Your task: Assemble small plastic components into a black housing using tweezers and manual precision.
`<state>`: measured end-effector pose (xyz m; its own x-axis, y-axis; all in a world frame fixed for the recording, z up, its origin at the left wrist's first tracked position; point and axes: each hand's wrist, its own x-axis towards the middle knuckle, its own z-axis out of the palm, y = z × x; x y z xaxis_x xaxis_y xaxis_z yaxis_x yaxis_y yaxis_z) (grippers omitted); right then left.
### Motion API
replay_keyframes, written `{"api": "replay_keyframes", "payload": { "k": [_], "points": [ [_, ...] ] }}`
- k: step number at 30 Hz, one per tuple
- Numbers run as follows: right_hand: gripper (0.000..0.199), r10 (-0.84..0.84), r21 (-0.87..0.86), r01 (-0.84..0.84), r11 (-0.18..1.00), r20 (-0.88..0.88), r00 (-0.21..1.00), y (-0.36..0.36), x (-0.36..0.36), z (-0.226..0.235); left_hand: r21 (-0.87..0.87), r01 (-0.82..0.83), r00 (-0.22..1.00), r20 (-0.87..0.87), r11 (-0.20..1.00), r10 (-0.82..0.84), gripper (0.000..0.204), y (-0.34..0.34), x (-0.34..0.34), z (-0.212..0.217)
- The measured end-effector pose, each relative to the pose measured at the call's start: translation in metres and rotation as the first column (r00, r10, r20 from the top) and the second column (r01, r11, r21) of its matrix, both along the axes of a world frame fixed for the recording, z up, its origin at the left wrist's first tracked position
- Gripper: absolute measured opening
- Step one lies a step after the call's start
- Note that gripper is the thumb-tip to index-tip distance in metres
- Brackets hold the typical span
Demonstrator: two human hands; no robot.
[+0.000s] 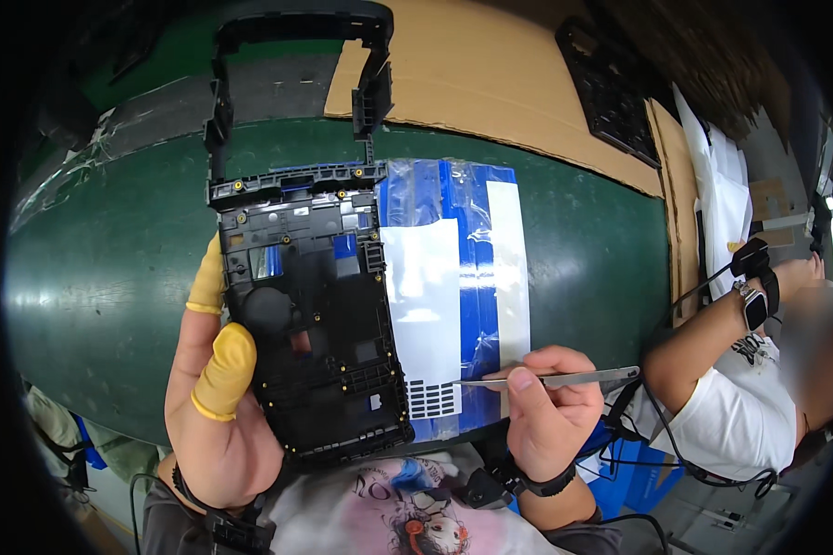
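Observation:
My left hand [215,398], with yellow finger cots on thumb and a finger, grips a black plastic frame [317,314] with many small ribs and holes, holding it over a green belt [102,268]. My right hand [548,407] pinches metal tweezers [551,377], their tip pointing left at a white sticker sheet [426,305] with a grid of small black pads near its lower edge. The sheet lies on a blue and white plastic film [481,268] beside the frame.
A second black frame [296,55] stands farther back on the belt. Brown cardboard [491,74] lies beyond, with a black tray [615,92] on it. At right sits another person in a white shirt [740,407], wearing a wristwatch [754,305].

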<state>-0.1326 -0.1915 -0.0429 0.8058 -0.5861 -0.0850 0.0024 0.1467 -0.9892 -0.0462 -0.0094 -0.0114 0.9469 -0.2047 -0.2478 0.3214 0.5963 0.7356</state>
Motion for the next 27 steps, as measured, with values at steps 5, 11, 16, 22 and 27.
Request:
{"api": "replay_keyframes", "payload": {
  "k": [5,11,16,22,27],
  "points": [
    [0.019,0.023,0.001,-0.023,1.000,0.051,0.998,0.000,-0.001,0.002,0.062,-0.012,1.000,-0.001,0.998,0.013,0.052,-0.003,-0.002,0.007],
    [0.018,0.016,0.015,-0.017,1.000,0.093,0.996,-0.001,-0.004,0.002,-0.003,0.105,0.993,0.061,0.994,-0.105,0.050,-0.004,-0.002,0.004],
    [0.017,0.025,0.030,-0.027,0.999,0.072,0.997,0.002,0.000,0.004,-0.051,0.131,0.991,0.027,0.990,-0.130,0.051,-0.005,-0.001,0.007],
    [0.021,0.088,0.235,-0.160,0.959,0.290,0.953,0.012,0.002,0.030,-0.199,0.228,0.974,0.039,0.953,-0.224,0.050,-0.007,-0.003,0.005],
    [0.022,0.190,0.141,-0.232,0.962,0.260,0.947,0.044,0.016,0.031,-0.211,0.234,0.972,0.025,0.949,-0.234,0.049,-0.007,-0.004,0.006]
  ]
}}
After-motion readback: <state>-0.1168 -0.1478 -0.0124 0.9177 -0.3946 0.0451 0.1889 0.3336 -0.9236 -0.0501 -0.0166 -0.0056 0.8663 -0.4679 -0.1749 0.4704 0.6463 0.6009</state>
